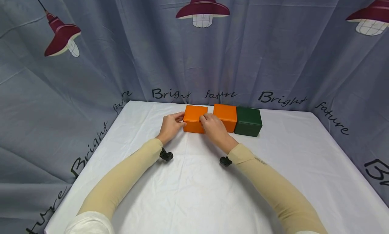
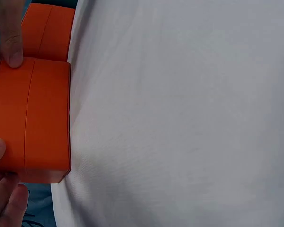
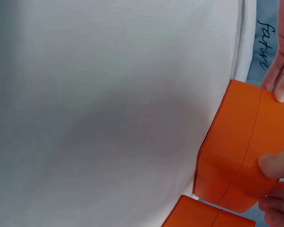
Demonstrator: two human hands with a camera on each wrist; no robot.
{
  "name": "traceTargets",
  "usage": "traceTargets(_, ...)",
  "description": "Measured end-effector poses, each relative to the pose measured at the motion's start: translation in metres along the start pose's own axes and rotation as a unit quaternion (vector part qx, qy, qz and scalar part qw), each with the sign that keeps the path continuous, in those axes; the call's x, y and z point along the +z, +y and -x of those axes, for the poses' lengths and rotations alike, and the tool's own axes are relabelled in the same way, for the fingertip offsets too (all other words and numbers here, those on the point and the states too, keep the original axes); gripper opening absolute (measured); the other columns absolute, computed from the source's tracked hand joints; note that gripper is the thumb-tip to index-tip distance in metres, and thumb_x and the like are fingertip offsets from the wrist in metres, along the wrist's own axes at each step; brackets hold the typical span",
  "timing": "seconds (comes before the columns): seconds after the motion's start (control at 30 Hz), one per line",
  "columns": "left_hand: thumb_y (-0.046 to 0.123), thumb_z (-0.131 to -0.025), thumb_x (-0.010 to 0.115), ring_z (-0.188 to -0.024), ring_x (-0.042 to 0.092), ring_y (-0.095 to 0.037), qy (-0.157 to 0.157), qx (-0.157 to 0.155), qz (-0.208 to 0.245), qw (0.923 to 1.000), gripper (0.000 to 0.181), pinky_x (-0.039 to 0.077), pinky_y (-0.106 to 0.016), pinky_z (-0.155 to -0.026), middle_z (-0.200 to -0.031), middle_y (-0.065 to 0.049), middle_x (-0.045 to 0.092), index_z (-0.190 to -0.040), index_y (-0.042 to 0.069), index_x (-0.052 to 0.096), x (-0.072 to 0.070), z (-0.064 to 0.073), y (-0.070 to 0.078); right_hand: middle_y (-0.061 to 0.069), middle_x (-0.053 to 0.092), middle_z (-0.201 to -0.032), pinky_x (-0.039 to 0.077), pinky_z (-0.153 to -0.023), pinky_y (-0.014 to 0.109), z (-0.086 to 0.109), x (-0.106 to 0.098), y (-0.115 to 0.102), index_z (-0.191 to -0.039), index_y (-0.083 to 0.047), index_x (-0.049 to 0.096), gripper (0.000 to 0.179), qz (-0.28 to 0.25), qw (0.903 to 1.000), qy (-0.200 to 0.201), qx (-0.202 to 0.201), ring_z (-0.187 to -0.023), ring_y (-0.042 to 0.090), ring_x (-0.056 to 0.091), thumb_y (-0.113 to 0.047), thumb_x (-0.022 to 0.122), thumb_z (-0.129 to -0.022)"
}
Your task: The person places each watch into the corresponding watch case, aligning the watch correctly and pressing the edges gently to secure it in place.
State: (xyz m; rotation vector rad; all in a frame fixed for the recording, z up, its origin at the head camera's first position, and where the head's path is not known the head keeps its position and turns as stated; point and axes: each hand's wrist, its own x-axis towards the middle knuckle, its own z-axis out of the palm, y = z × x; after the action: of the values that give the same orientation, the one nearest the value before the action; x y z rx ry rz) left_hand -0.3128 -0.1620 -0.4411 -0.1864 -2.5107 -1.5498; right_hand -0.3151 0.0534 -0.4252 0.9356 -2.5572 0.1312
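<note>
At the back of the white table, my left hand [image 1: 169, 126] and right hand [image 1: 215, 126] hold the leftmost orange box [image 1: 194, 118] between them. The left fingers lie along its left side with the thumb on the front face. The right thumb presses the front near the opposite end, and the fingers bend around the right side. Both thumbs show on the orange box in the left wrist view [image 2: 42, 118] and in the right wrist view [image 3: 236, 142]. A second orange box [image 1: 225, 111] stands just right of the held one, partly hidden by my right hand.
A dark green box [image 1: 248, 122] stands against the second orange box's right side. The white cloth-covered table [image 1: 188, 186] spreads in front of the boxes. A grey-blue curtain [image 1: 127, 51] with printed lamps and lettering hangs behind and at both sides.
</note>
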Motion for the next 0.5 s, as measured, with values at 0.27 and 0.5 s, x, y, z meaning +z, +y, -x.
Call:
traceTargets(0.27, 0.004, -0.089, 0.074, -0.116, 0.068, -0.019, -0.011, -0.006, -0.023, 0.9997, 0.053, 0.055, -0.030, -0.095, -0.131, -0.009, 0.068, -0.140, 0.008, 0.060, 0.007, -0.011, 0.002, 0.015, 0.065, -0.106, 0.056, -0.093, 0.039, -0.004, 0.001, 0.005, -0.113, -0.002, 0.065, 0.021, 0.044, 0.9990, -0.008, 0.007, -0.097, 0.030, 0.064, 0.000, 0.068, -0.092)
traceTargets(0.5, 0.004, -0.089, 0.074, -0.116, 0.068, -0.018, -0.005, -0.009, -0.025, 0.9996, 0.053, 0.055, -0.030, -0.096, -0.131, -0.009, 0.068, -0.140, 0.009, 0.060, 0.012, -0.018, 0.004, 0.016, 0.065, -0.105, 0.056, -0.091, 0.038, -0.009, 0.001, 0.010, -0.112, -0.001, 0.064, 0.022, 0.041, 0.9990, -0.014, 0.015, -0.095, 0.029, 0.063, 0.001, 0.070, -0.091)
